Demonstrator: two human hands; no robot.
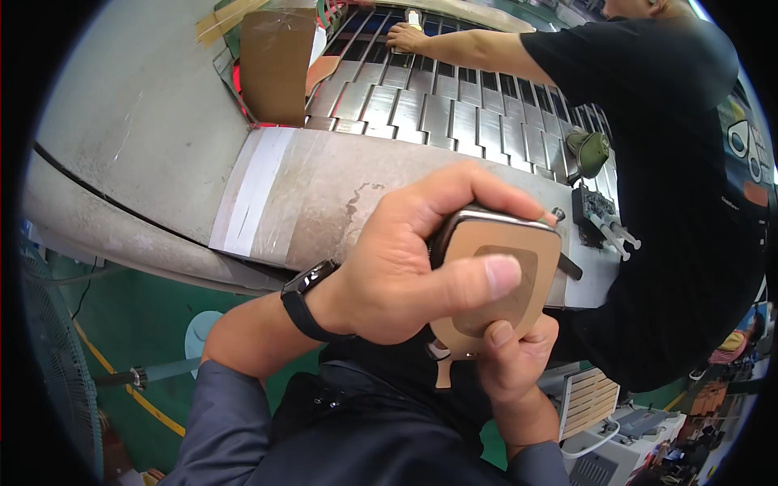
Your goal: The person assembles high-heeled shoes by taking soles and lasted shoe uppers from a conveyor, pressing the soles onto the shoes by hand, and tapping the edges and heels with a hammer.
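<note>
Left hand (397,263) grips a tan-soled shoe (531,290), apparently; right hand (519,360) pinches it.

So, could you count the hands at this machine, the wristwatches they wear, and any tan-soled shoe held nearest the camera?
Hands: 3 (left hand, right hand, co-worker's hand)
Black wristwatch: 1
Tan-soled shoe: 1
Total: 5

Factory workshop: slatted metal conveyor (439,117)

Tan-soled shoe (531,293), underside turned up, darker rounded patch (478,322) mid-sole, glossy dark rim at far edge, held aloft, slightly tilted, near, right of centre
</note>
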